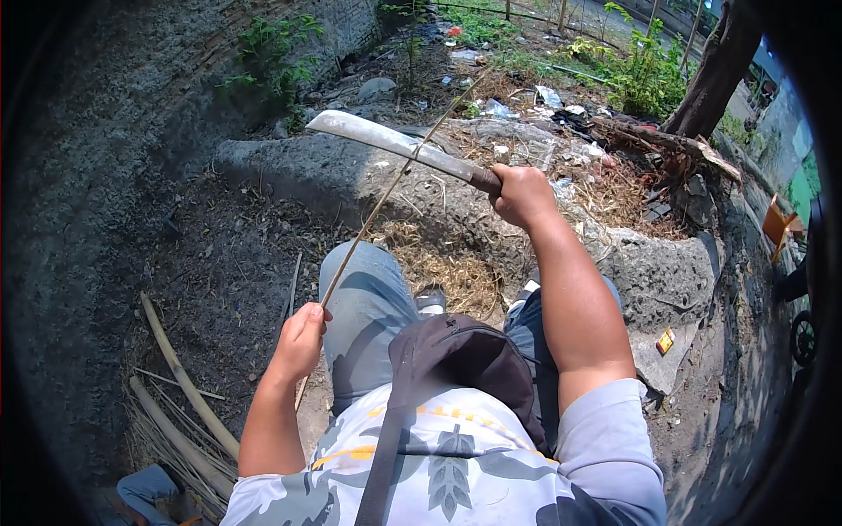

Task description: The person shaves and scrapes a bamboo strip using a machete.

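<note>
My right hand (524, 196) is closed round the dark handle of a machete (377, 136), its broad pale blade pointing to the left. In my left hand (301, 339) I grip a long thin stick (373, 213), which slants up and away to the right. The blade crosses the stick well above my left hand, at or very close to its surface; whether it cuts in cannot be told. Below my left fist the stick's lower end runs down beside my thigh, partly hidden by my hand.
Long strips and curved stalks (180, 377) lie at the left. Ahead runs a low concrete ledge (631, 263), with litter and dry straw beyond it. A rough wall (114, 175) rises on the left; a tree trunk (715, 74) stands far right. Another person's leg (147, 486) shows lower left.
</note>
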### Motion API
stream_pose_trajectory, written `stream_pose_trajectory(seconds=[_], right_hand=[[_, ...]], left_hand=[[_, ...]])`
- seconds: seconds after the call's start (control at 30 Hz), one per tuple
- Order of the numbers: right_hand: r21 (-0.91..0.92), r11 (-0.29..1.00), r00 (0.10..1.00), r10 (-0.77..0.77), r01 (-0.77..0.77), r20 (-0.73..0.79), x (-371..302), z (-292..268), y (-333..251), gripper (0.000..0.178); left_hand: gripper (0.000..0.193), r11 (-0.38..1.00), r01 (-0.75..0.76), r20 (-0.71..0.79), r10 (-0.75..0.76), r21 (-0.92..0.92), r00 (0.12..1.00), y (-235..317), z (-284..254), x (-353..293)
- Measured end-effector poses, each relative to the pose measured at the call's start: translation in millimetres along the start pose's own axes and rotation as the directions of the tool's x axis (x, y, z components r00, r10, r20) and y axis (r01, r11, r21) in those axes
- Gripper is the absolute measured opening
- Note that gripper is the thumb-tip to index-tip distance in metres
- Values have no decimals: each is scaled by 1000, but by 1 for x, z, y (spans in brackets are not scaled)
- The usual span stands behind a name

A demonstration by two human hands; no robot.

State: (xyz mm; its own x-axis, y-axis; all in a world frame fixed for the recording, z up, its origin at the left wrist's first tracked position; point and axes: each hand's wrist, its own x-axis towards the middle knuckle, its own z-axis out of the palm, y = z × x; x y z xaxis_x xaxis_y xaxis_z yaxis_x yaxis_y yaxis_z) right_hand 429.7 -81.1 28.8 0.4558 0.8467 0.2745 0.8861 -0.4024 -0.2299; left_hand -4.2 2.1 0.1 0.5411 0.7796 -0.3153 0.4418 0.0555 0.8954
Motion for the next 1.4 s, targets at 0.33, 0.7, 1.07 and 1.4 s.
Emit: stream_pose_trajectory(seconds=[0.33, 0.7, 1.07, 1.4], right_hand=[[24, 957, 955, -290, 289, 56, -5, -3, -20, 16], [-51, 992, 990, -116, 112, -78, 4, 8, -6, 12], [28, 994, 992, -110, 109, 60, -5, 0, -19, 14], [3, 929, 929, -370, 370, -5, 1, 5, -16, 13]], left_hand=[[42, 987, -109, -44, 115, 121, 992, -9, 5, 11], [36, 959, -122, -21, 131, 257, 991, 12, -16, -7], [53, 945, -143, -81, 173, 295, 982, -9, -14, 4], [60, 977, 156, 123, -139, -143, 983, -7, -30, -23]])
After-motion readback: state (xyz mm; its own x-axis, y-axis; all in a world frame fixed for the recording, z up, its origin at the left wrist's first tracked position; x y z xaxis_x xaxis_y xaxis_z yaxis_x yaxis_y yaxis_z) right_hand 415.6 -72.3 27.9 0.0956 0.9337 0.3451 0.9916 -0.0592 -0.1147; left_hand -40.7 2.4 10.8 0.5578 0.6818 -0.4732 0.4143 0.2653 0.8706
